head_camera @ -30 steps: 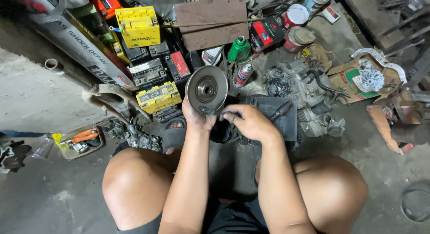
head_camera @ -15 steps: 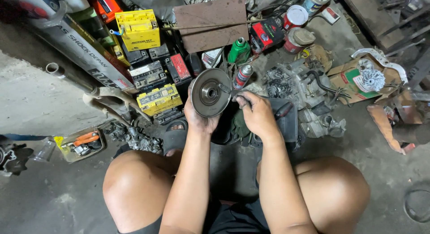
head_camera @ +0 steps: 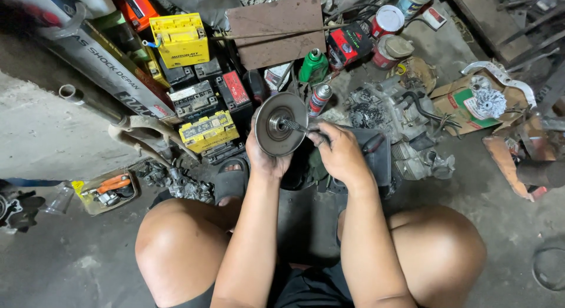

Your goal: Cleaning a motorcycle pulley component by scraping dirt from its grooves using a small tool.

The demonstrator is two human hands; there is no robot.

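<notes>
I squat on a workshop floor. My left hand point(head_camera: 266, 159) grips the lower rim of a round grey metal pulley disc point(head_camera: 274, 131), holding it tilted up on edge in front of me. My right hand point(head_camera: 340, 152) holds a thin dark tool point(head_camera: 297, 126) whose ribbed metal tip sits in the disc's centre hub. A dark cloth or bag point(head_camera: 376, 155) lies under and behind my right hand.
Several batteries, yellow point(head_camera: 181, 40) and black point(head_camera: 194, 97), stand at the back left. A brown board point(head_camera: 276, 30), green bottle point(head_camera: 312, 65), spray can point(head_camera: 318, 99) and engine parts point(head_camera: 400, 116) crowd the back. A small tray with pliers point(head_camera: 106, 190) lies left. A cardboard box point(head_camera: 471, 99) sits right.
My right hand has risen from the cloth to the disc, and the tool tip now sits in the hub. The disc has tilted more upright in my left hand.
</notes>
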